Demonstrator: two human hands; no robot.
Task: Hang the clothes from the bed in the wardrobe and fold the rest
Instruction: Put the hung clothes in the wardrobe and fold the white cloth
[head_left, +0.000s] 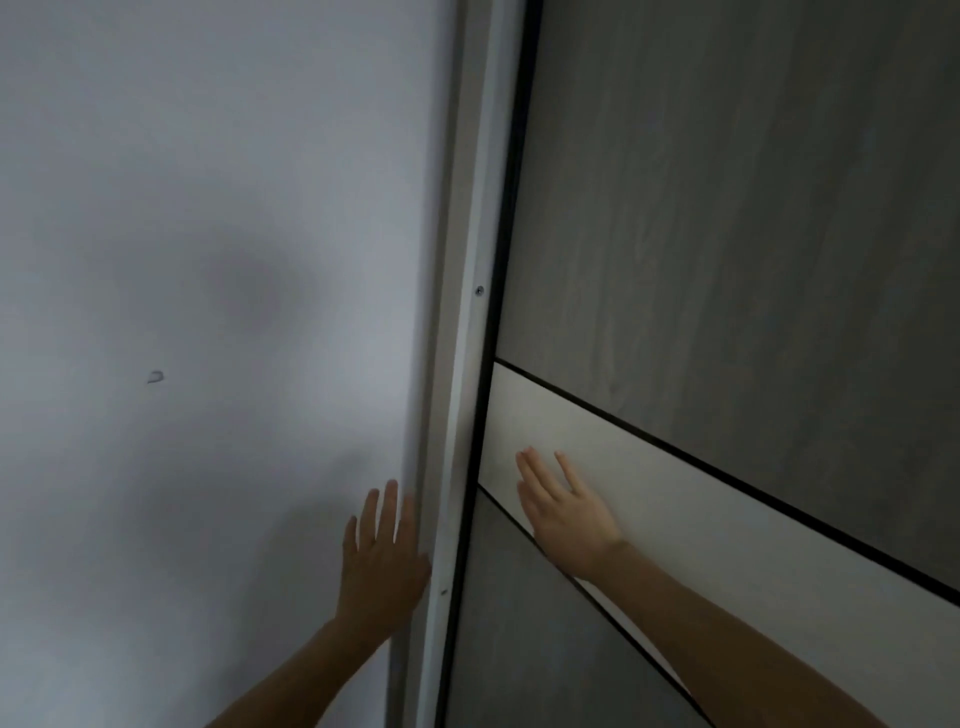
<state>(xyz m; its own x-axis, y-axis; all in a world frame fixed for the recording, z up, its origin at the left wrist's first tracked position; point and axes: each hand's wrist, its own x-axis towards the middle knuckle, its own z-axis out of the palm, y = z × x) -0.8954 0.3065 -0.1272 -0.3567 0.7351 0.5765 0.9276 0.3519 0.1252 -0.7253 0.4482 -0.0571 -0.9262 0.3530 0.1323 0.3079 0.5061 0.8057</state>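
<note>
Head view: the wardrobe door (727, 234) fills the right side, grey with a white band (727, 525) slanting across it. The right hand (563, 514) lies flat on that band near the door's left edge, grip open and holding nothing. The left hand (382, 561), fingers straight and grip likewise empty, lies against the white wall (208, 208), just beside the pale frame strip (467, 322) that edges the door.

A home: grey-panelled wardrobe door (727, 208) beside white wall (208, 208).
</note>
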